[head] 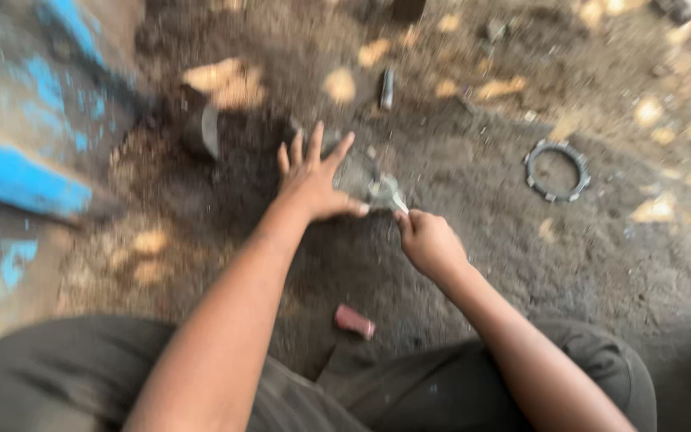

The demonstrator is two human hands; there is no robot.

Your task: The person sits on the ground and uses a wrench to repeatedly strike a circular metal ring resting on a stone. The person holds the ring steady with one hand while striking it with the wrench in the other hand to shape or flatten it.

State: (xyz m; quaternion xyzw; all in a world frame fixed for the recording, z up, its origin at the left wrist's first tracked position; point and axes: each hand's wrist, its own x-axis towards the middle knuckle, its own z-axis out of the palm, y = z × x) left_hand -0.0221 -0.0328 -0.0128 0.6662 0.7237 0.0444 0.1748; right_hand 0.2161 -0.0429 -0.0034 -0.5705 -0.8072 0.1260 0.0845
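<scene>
I am crouched over dark, dirty ground. My left hand [311, 180] lies spread, fingers apart, pressing down on a greyish metal part [383, 192] on the dirt. My right hand [428, 240] is closed, its fingertips pinching the near edge of the same metal part. The picture is blurred, so the part's exact shape cannot be made out.
A notched metal ring [557, 170] lies on the ground to the right. A dark round metal piece [201, 128] sits left of my hands, a small cylinder [387, 88] farther back, a pinkish block [354, 321] by my knees. A blue-painted surface [17, 176] is at left.
</scene>
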